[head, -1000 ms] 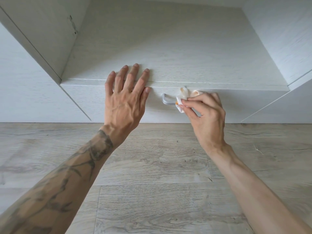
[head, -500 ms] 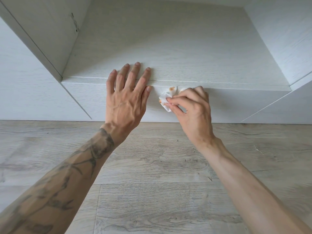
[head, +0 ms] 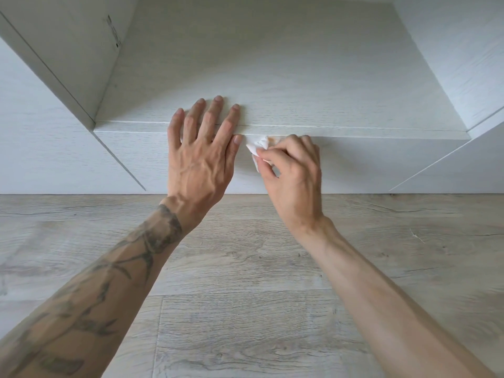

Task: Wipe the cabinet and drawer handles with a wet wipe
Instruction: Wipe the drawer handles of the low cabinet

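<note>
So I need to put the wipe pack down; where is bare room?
The cabinet top is bare beyond the left hand, as is the floor between the forearms. It is crowded at the front edge, where the right hand holds the wipe.

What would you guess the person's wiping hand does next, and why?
Probably it slides the wet wipe back to the right along the drawer front. The right hand pinches the wipe right beside the left hand, which lies flat on the drawer's top edge, so little room is left that way. The handle itself is hidden.
</note>
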A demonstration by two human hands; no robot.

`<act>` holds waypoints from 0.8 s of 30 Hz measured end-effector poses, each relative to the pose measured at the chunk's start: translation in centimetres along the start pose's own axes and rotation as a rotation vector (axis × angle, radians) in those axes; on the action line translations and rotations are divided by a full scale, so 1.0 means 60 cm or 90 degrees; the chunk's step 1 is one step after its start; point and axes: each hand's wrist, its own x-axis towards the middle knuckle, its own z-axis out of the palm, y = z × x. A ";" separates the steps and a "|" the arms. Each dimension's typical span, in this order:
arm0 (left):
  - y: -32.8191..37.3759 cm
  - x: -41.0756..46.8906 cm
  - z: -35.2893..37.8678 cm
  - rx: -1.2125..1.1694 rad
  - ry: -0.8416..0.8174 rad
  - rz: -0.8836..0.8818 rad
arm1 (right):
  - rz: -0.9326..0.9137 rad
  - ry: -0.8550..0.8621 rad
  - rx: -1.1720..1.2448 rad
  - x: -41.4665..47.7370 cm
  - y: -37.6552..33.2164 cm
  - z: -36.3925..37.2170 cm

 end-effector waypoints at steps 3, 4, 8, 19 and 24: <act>-0.003 -0.001 -0.003 0.005 0.003 0.006 | 0.024 0.034 -0.030 -0.014 -0.006 -0.001; -0.003 -0.002 -0.003 0.004 0.004 0.008 | 0.023 0.039 -0.033 -0.021 -0.004 -0.007; -0.002 0.000 -0.003 -0.004 0.005 0.003 | 0.010 0.034 -0.044 -0.005 -0.004 0.003; 0.000 0.001 -0.008 -0.001 -0.004 0.000 | 0.015 0.027 -0.035 -0.002 -0.003 0.011; -0.001 0.000 -0.009 -0.001 -0.016 0.000 | 0.015 0.038 -0.030 -0.013 -0.003 -0.001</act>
